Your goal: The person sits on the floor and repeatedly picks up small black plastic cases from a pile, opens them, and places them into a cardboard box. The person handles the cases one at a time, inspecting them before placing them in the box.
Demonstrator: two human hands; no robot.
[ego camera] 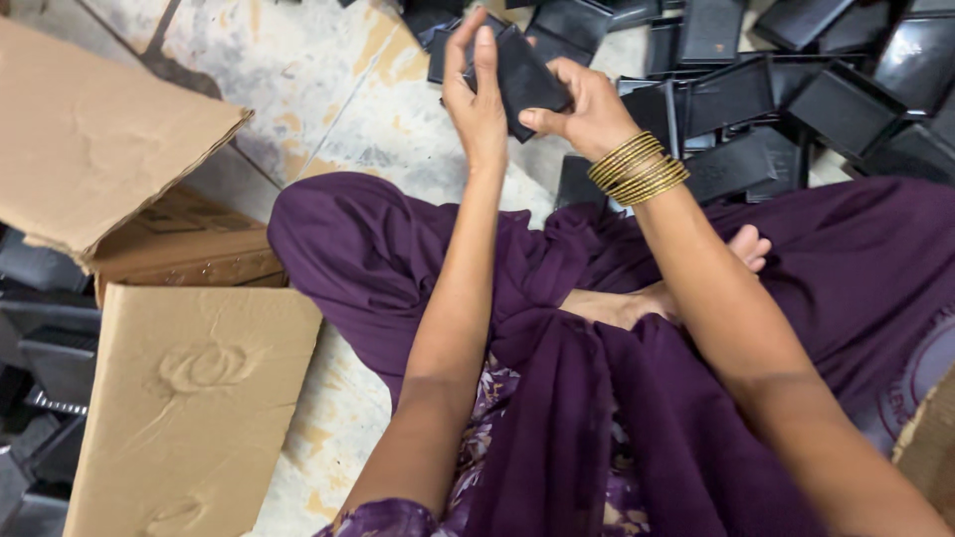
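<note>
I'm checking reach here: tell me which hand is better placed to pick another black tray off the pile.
Probably the right hand: the pile of black trays lies on its side. The left hand is farther from it. Both hold one black tray.

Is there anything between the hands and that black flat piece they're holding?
No, nothing visible is in between. The left hand and the right hand both touch the black plastic piece directly, holding it above the floor in front of the pile of black pieces.
</note>
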